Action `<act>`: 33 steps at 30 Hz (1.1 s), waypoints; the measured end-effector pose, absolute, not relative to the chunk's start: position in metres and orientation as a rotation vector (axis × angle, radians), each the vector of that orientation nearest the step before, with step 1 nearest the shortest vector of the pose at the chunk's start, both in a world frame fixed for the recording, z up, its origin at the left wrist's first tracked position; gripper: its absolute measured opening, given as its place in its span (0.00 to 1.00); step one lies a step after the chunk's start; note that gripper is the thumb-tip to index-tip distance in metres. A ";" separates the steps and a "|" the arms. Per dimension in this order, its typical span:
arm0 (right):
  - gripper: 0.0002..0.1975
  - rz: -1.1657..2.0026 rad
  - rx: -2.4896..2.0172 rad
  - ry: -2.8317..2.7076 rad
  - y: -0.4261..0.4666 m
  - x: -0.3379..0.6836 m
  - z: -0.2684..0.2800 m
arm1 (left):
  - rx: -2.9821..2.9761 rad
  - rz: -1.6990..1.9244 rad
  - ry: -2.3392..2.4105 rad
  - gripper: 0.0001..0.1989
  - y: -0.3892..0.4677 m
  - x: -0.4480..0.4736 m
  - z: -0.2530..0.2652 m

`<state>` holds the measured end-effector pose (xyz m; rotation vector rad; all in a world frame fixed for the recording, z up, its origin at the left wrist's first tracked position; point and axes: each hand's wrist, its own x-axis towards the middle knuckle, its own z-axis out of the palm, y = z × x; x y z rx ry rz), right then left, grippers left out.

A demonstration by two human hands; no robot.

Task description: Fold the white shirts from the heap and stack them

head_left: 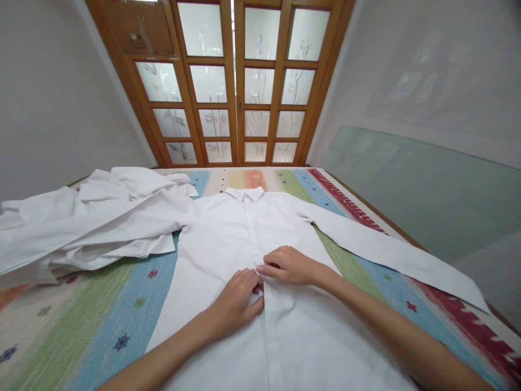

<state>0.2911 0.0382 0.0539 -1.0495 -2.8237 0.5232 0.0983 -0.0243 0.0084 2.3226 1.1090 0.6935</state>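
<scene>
A white button-up shirt [220, 233] lies spread out face up, its collar pointing away from me and its right-hand sleeve stretched out to the side. Buttons run down the front placket, and those near the collar look fastened. My left hand [240, 298] is closed on the placket edge around mid-front, fingertips curled under the fabric. Just above and to the right, my right hand [287, 265] pinches the placket, its thumb pointing left. Whatever button lies between the fingers is hidden.
A heap of white garments [101, 217] lies at the left, overlapping the shirt's other sleeve. Beneath everything spreads a striped, multicoloured cloth [134, 304]. Wooden doors with glass panes [240, 81] stand beyond, and a pale green panel [427, 190] leans along the right wall.
</scene>
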 end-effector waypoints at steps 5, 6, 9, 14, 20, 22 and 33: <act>0.24 0.831 -0.946 -2.865 0.019 0.292 0.073 | 2.239 0.763 1.078 0.06 -0.024 0.096 0.006; 0.22 0.846 -0.956 -2.859 0.014 0.291 0.072 | 2.218 0.775 1.073 0.06 -0.024 0.095 0.006; 0.19 0.805 -1.075 -2.777 0.005 0.286 0.063 | 2.177 0.792 1.096 0.08 -0.025 0.095 0.008; 0.17 0.913 -1.303 -2.519 -0.002 0.282 0.044 | 2.168 0.817 1.088 0.07 -0.026 0.095 0.010; 0.10 1.062 -1.399 -2.276 -0.001 0.282 0.039 | 2.147 0.885 1.059 0.08 -0.027 0.094 0.007; 0.06 1.126 -1.385 -2.248 0.000 0.285 0.039 | 2.110 0.892 1.060 0.09 -0.027 0.094 0.007; 0.04 1.781 -1.348 -1.807 0.001 0.296 0.029 | 1.944 0.817 1.071 0.06 -0.023 0.089 0.014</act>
